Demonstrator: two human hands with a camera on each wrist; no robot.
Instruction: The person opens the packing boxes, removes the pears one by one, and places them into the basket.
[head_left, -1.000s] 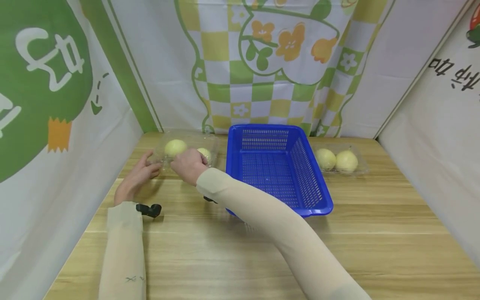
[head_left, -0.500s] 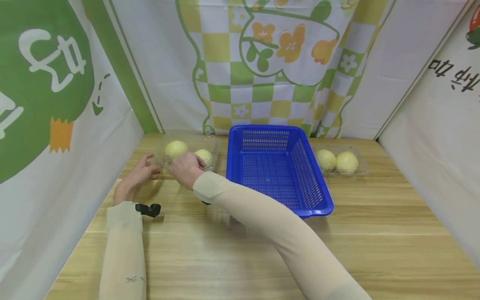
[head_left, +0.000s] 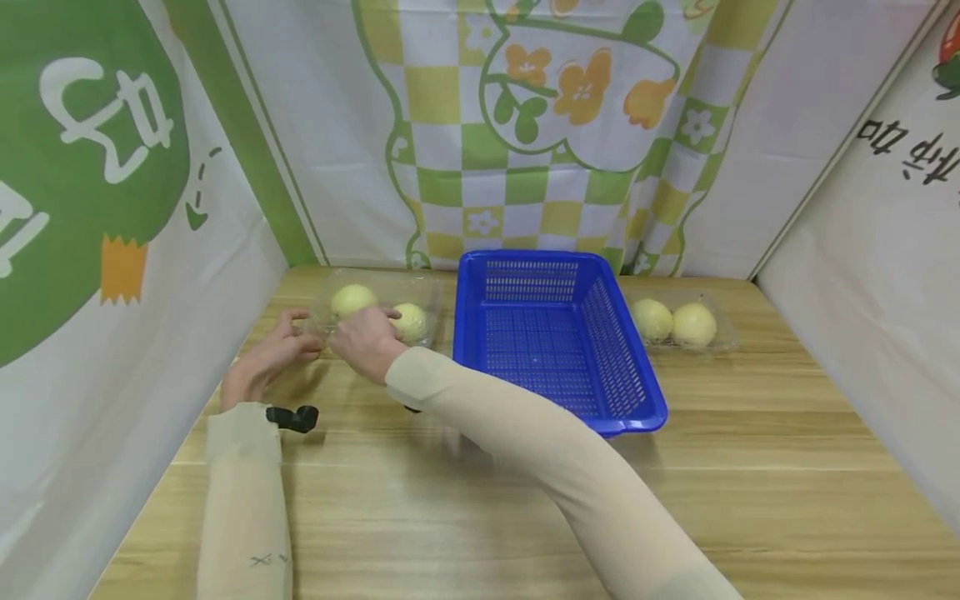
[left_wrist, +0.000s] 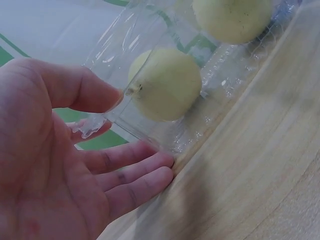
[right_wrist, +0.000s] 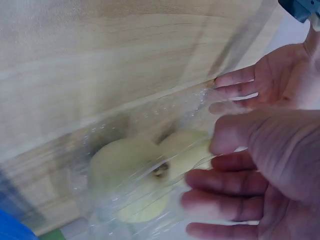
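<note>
A clear plastic box [head_left: 381,283] lies at the back left of the table and holds two round pale yellow pears [head_left: 353,298]. At its left end, my left hand [head_left: 277,348] pinches the plastic edge between thumb and index finger. The other fingers [left_wrist: 135,187] stretch along the low side in the left wrist view. My right hand [head_left: 367,342] is over the box's front edge, its fingers [right_wrist: 225,182] loosely extended close to the clear film [right_wrist: 145,195]. In the right wrist view that hand is blurred, and a pear [right_wrist: 125,175] shows under the film.
A blue perforated basket [head_left: 468,333] stands right of the box, with my right forearm [head_left: 517,408] across its near left corner. Beyond it lies another clear box [head_left: 723,337] with two pears [head_left: 693,323]. Printed curtains [head_left: 525,208] enclose the back and sides.
My right hand has shifted slightly left and toward me, and its curled fingers have loosened. More of the right pear shows. My left hand stays at the box's end.
</note>
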